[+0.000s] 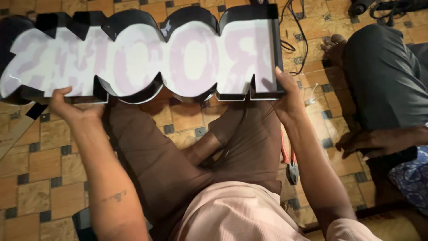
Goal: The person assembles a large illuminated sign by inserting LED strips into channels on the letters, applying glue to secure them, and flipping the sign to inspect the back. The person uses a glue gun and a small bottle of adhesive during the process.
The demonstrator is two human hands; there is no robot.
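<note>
A long sign (142, 58) made of joined block letters is held up over the lap, between the two hands, well above the floor. It is built like a shallow tray: a black scalloped rim follows the outline of the letters, and inside that rim a white face is seen, mottled with faint pinkish patches; nothing else can be seen lying in it. The left hand (73, 107) is placed under the near edge of the sign toward its left end, the thumb raised against the black rim and the fingers curled out of sight beneath, so the grip is closed on that edge. The right hand (287, 96) is set at the near right corner, the thumb laid up along the side wall and the fingers wrapped under the rim, likewise closed on the sign. Brown trousers (178, 147) and a pale pink shirt (240, 214) are seen below, the legs being folded on the floor. The floor (40, 165) is laid with orange-brown tiles set off by small dark squares. Red-handled pliers (289, 158) are lying on the tiles just beside the right thigh. Black cables (296, 31) are trailed across the tiles beyond the sign's right end. At the right edge another person is seated, in dark grey clothing (383, 76), with a hand (365, 140) rested near the knee.
</note>
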